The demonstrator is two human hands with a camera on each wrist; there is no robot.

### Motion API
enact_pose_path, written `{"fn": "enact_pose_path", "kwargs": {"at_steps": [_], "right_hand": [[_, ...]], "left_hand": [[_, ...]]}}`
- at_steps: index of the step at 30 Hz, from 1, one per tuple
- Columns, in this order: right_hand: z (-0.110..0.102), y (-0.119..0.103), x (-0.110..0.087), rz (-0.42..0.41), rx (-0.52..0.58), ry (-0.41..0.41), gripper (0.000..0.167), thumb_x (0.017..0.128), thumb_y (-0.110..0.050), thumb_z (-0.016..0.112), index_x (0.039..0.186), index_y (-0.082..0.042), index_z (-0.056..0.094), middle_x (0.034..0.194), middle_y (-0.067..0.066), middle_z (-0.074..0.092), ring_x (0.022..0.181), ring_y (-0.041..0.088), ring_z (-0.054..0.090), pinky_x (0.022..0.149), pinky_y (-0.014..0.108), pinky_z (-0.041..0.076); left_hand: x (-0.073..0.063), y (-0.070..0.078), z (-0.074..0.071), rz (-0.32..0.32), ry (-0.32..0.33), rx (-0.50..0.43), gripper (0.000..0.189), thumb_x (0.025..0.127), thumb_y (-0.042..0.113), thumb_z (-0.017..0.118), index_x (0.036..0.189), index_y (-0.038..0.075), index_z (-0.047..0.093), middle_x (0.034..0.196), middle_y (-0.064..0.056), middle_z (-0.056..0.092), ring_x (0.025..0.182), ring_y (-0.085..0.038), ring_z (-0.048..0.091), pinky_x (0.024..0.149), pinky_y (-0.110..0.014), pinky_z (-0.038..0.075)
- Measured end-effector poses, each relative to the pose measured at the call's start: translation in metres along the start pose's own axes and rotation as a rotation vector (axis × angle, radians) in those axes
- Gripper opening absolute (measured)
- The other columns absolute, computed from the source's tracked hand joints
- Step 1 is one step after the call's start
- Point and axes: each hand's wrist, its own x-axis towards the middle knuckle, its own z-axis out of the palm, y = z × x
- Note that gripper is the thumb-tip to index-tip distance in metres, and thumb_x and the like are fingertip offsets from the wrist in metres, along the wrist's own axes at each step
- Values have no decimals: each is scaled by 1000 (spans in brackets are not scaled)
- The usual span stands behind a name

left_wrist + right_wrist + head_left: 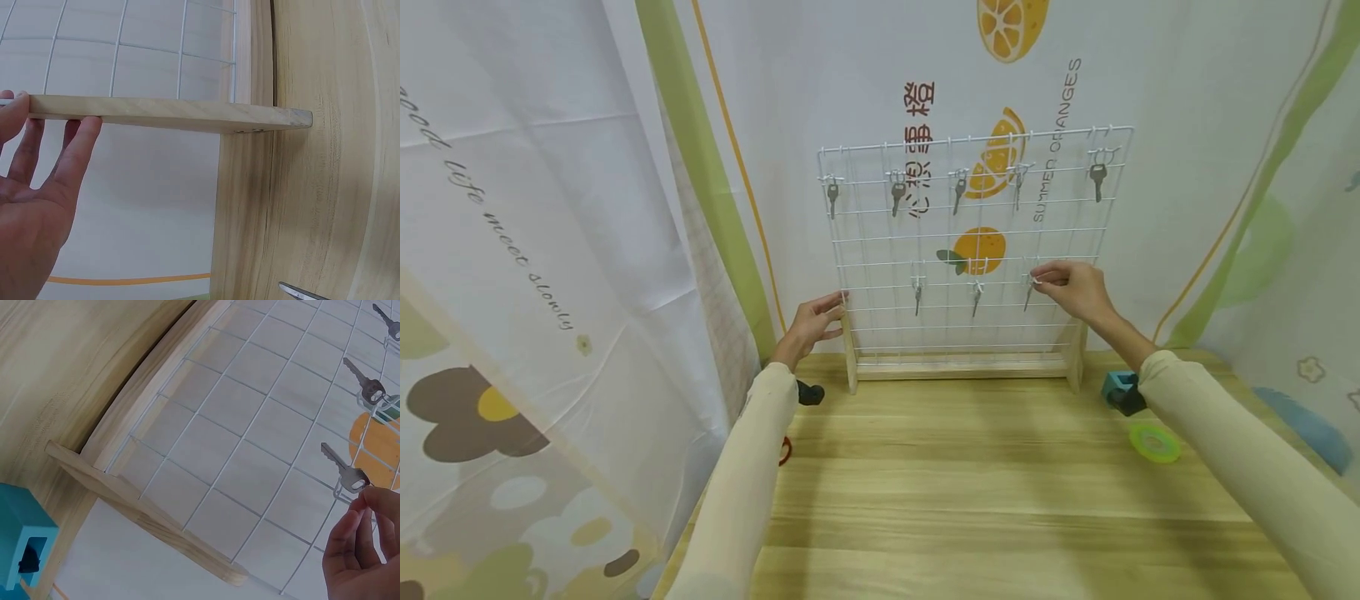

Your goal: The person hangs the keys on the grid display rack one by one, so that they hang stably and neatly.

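Observation:
A white wire grid (925, 237) stands upright in a wooden base (962, 375). My left hand (812, 323) holds the left wooden side post (169, 109), thumb on one face and fingers against the other. On the right, my right hand (1077, 287) pinches with thumb and fingertips at the head of a silver key (334, 456), right at its white hook on the grid. Two more keys hang beside it in the lower row, one in the middle (977, 300) and one farther left (917, 298). Above them, several darker keys (1098, 175) hang from hooks in a row.
A teal block-shaped object (28, 519) sits on the wooden table (970, 500) by the right post, near a yellow-green disc (1155, 442). By my left forearm shows a red loop (786, 451). Printed curtains (865, 67) hang behind the grid and at both sides.

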Motion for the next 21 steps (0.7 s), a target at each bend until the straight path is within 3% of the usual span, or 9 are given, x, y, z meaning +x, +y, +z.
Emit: {"fn": "enact_pose_path", "kwargs": {"at_steps": [9,16,18,21], "right_hand": [[3,3,1,-9,-21,-2,22,96,-7,75,114,7,75,103,28,75,90,44,74,59,3,43],[-1,13,-7,-7,-55,-15,22,97,-7,72,115,5,74,105,26,75,91,44,74,61,6,44],[-3,17,-12,-17,-68,-6,22,97,-7,71,116,5,73,106,27,75,92,44,73,64,12,49],[-7,21,-23,-37,-92,20,25,98,-6,71,120,6,71,111,30,72,97,47,71,74,36,62]], "left_hand": [[-2,1,-1,19,13,67,48,110,11,54,157,13,48,165,-10,39,147,-32,44,108,-47,53],[-13,4,-5,27,-66,180,53,111,13,52,161,5,37,166,-13,35,148,-35,41,111,-50,50],[-19,6,-7,44,-100,237,54,112,14,51,162,4,35,167,-15,34,148,-37,40,111,-51,50],[-31,9,-11,95,-123,372,53,112,15,50,161,0,34,166,-18,34,146,-40,41,111,-53,50]]}}
